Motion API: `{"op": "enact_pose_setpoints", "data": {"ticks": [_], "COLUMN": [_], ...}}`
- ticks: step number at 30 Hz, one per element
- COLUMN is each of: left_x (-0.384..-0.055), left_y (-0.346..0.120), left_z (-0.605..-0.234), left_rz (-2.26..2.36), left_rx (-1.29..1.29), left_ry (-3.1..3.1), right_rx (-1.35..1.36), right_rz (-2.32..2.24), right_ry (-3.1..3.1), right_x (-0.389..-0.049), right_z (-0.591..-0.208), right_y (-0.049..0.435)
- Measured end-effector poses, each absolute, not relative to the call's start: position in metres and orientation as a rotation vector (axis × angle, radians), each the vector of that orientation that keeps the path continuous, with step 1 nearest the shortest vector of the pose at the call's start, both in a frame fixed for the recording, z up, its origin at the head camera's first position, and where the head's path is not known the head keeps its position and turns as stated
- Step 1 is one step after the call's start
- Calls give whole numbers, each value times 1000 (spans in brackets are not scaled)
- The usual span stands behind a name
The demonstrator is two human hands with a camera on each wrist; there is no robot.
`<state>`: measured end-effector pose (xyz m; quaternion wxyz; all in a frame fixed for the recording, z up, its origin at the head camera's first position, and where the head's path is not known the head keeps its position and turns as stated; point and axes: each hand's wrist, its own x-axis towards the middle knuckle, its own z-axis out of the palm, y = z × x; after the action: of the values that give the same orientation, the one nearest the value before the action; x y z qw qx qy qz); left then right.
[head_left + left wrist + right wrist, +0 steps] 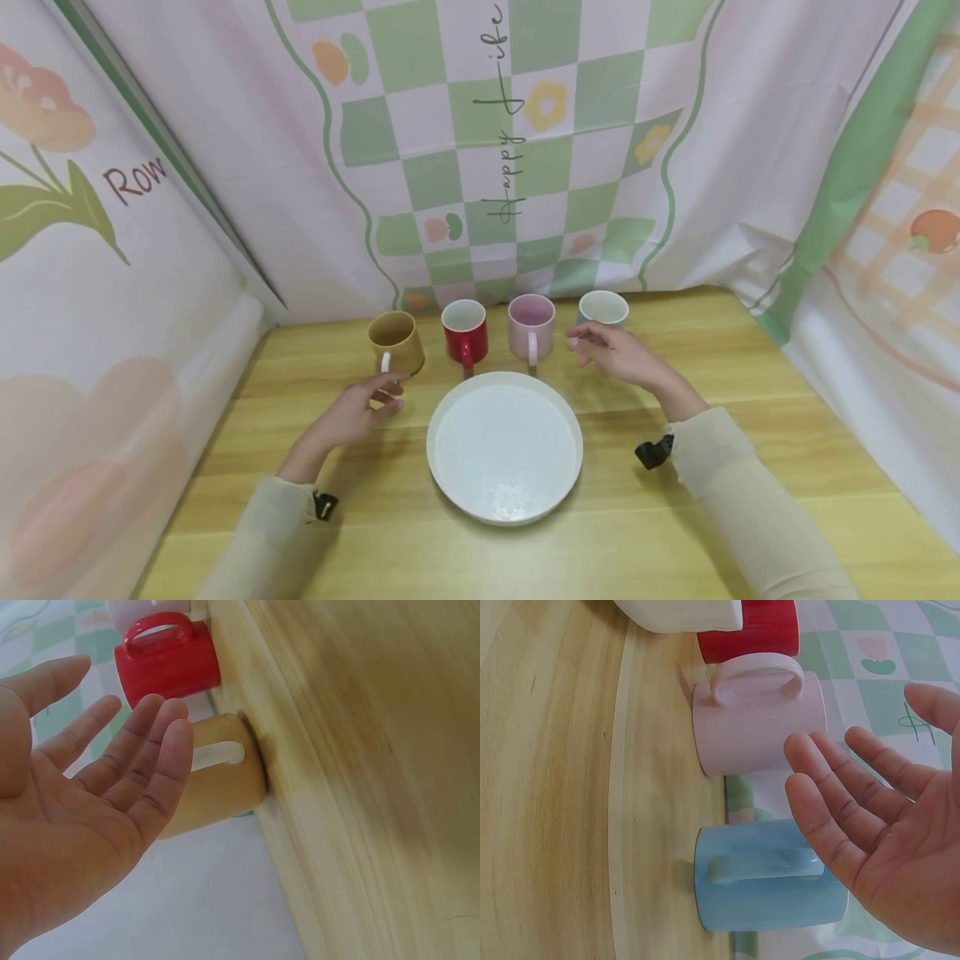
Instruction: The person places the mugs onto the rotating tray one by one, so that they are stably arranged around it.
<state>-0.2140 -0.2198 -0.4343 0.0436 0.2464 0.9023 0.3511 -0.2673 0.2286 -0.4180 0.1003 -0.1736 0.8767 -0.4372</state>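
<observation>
Nearest, the forearms are being covered by pale sleeves [750, 500], and a small black device [655, 452] is being worn at each wrist. Between the arms, a round white tray [504, 450] is being borne by a wood-grained table [375, 550]. Just left of the tray, the left hand [358, 410] is being held with its fingers loosely bent and its thumb apart; nothing is being gripped. Slightly farther off, past the tray's right side, the right hand [617, 354] is being held likewise relaxed, fingers gently curved, with nothing being grasped.

Beyond, four upright mugs are being supported in a row. At the left end, a mustard mug [405, 350] with a white handle [219, 754] is being partly covered by the left fingers in the left wrist view; whether contact is being made cannot be told. Next along, a red mug [456, 343] and a pink mug [525, 333] are being seen with handles facing the tray. At the right end, a blue mug [772, 900] is being partly hidden by the right hand; contact there is equally unclear. Farthest, a green-and-white checked cloth [540, 167] is being shown behind the row.
</observation>
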Motion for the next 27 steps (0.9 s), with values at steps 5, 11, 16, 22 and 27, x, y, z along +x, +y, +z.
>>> {"op": "enact_pose_setpoints", "data": {"ticks": [5,11,16,22,27], "left_x": [-214,-213,-212,-210,-209], "left_y": [-218,-216,-214,-212,-210], "left_z": [-435,-436,-440,-443,-445], "left_rz": [1067,1066,1072,1081,1079], "left_rx": [712,732,744,735,736], "left_ry": [2758,2759,2767,2755,2744], "right_rx": [-503,-490,-476,-471,-472], "right_rz": [-1313,-1335,-1350,-1357,-1377], "right_ry": [2572,2554,2548,2544,2541], "right_x": [-269,-268,-270,-271,-271], "right_z": [-419,-420,-422,-424,-425], "right_y": [227,226,225,224,222]}}
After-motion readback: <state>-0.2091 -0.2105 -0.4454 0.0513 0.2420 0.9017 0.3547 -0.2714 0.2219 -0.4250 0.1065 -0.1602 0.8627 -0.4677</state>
